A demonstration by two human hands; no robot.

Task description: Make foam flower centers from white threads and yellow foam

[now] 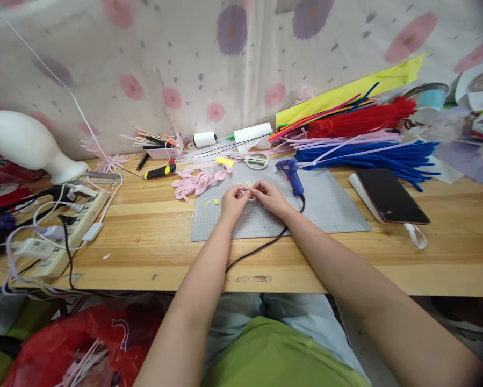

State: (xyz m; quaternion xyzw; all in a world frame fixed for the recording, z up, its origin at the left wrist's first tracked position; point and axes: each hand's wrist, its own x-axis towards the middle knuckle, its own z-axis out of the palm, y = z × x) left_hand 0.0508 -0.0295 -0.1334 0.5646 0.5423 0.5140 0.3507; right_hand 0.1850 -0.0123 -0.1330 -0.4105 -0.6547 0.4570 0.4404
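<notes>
My left hand point(233, 202) and my right hand point(268, 196) meet over the grey cutting mat point(330, 207), fingertips pinched together on something tiny and pale that I cannot make out. Small yellow scraps point(216, 202) lie on the mat to the left of my hands. A blue glue gun point(293, 174) rests to the right of my right hand, its black cord point(261, 248) running under my right forearm. Pink fabric-like petal pieces point(196, 181) are heaped just beyond my left hand. Behind both hands lie scissors point(256, 161) with pale handles.
Blue pipe cleaners point(366, 157) and red ones point(358, 119) are stacked at the back right. A black phone point(392, 194) lies at the right. On the left are a power strip point(70, 234) with tangled cables, a white foam head point(27, 142) and a yellow-black utility knife point(159, 171).
</notes>
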